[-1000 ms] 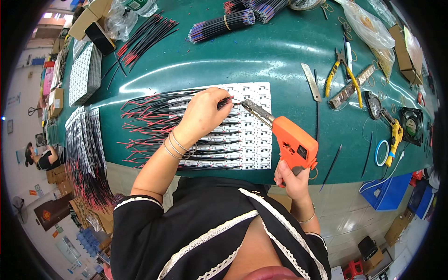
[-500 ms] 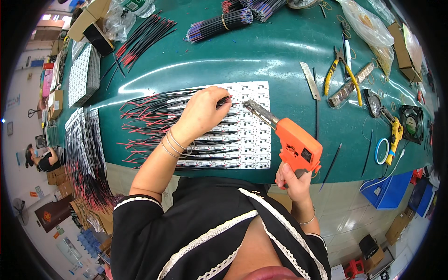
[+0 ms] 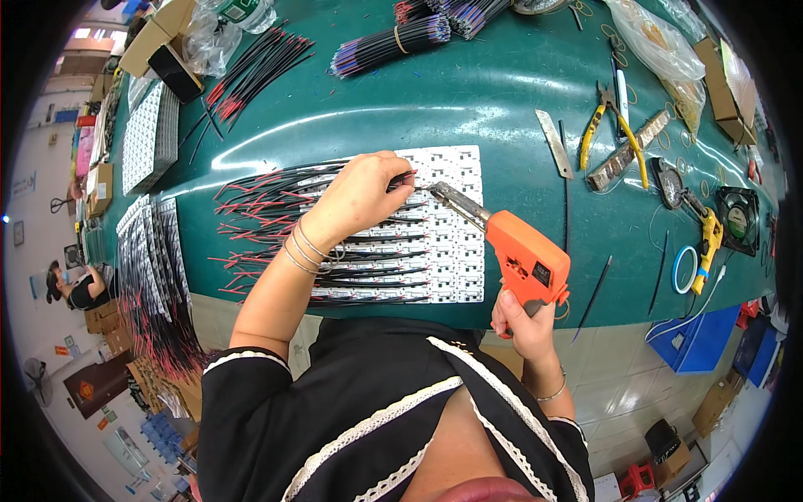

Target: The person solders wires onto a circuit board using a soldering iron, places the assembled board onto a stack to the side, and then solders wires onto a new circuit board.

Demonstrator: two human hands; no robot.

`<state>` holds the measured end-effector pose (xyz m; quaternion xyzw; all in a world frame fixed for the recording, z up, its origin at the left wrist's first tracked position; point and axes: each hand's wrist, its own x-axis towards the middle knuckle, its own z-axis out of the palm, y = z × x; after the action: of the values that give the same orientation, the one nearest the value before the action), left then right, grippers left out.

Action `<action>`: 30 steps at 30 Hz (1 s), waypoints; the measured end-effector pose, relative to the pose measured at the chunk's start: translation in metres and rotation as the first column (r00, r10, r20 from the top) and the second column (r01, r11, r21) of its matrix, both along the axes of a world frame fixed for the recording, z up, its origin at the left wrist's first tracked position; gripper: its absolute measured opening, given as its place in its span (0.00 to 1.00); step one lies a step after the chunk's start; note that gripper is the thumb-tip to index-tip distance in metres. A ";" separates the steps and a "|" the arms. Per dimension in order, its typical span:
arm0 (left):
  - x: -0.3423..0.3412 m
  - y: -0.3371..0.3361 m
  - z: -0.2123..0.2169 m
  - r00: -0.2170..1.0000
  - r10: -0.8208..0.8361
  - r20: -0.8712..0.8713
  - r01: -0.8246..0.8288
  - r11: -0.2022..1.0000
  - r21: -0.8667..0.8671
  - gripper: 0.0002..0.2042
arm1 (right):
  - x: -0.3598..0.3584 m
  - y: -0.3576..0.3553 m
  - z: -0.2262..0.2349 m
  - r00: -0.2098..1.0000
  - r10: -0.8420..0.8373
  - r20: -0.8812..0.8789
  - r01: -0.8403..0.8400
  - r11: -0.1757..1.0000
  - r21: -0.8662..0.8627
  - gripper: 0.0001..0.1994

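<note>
A green-topped workbench [image 3: 510, 117] fills most of the view, in a cluttered room where another person [image 3: 84, 289] sits far off to the left. On the bench, right in front of the wearer, lies a white panel of small boards [image 3: 457, 268], with rows of black wires with red ends [image 3: 381, 274] trailing off its left side.

The left hand [image 3: 372, 188] rests over the panel's upper part, thumb and fingers pinched on dark wire, with a red end peeking out. The right hand [image 3: 525, 325] is wrapped around the grip of an orange soldering gun [image 3: 529, 255]. Its metal tip points at the panel just beside the pinching fingers; whether it touches wire or pad, I can't tell.

This looks like the joining of one wire to its pad. The next move seems to call for a steady pinch and a precise tip, with neighbouring wires undisturbed.

Just right of the panel lies a flat metal strip [image 3: 554, 144], then yellow-handled pliers [image 3: 592, 140]. Farther right are a yellow tool [image 3: 709, 243] and a small black fan [image 3: 738, 222]. Beyond the panel sit a banded wire bundle [image 3: 389, 48] and loose wires [image 3: 263, 71]; a stack of white panels [image 3: 150, 138] stands to the left.
</note>
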<state>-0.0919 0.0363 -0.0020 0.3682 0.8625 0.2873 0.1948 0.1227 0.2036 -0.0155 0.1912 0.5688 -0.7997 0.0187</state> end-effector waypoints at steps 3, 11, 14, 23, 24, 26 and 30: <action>0.000 0.000 -0.001 1.000 -0.004 -0.006 0.004 1.000 0.003 0.06 | 0.001 0.001 0.000 0.999 -0.026 -0.028 0.025 0.999 -0.030 0.10; 0.001 -0.006 -0.007 1.000 -0.010 -0.015 0.011 0.998 0.054 0.07 | -0.002 0.007 0.002 0.995 -0.058 -0.086 0.053 0.997 -0.056 0.15; 0.003 -0.010 -0.004 0.999 0.025 0.029 -0.028 0.994 0.109 0.08 | -0.003 0.007 0.001 0.993 -0.074 -0.094 0.069 0.996 -0.060 0.16; 0.010 -0.030 0.000 0.965 0.224 0.133 -0.239 0.964 0.112 0.08 | -0.006 0.009 0.000 0.993 -0.081 -0.081 0.073 0.993 -0.096 0.16; 0.009 -0.027 0.006 0.968 0.227 0.105 -0.236 0.969 0.075 0.07 | -0.006 0.008 0.000 0.992 -0.089 -0.086 0.081 0.992 -0.094 0.16; 0.010 -0.022 0.008 0.970 0.232 0.073 -0.235 0.971 0.037 0.07 | -0.006 0.008 0.000 0.991 -0.094 -0.095 0.085 0.992 -0.094 0.17; 0.014 -0.019 0.000 0.986 0.165 -0.018 -0.162 0.982 0.101 0.07 | -0.007 0.008 0.001 0.990 -0.092 -0.104 0.082 0.992 -0.093 0.17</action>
<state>-0.0783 0.0178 -0.0020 0.3092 0.8771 0.3396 0.1407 0.1158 0.2117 -0.0142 0.1713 0.5240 -0.8334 -0.0386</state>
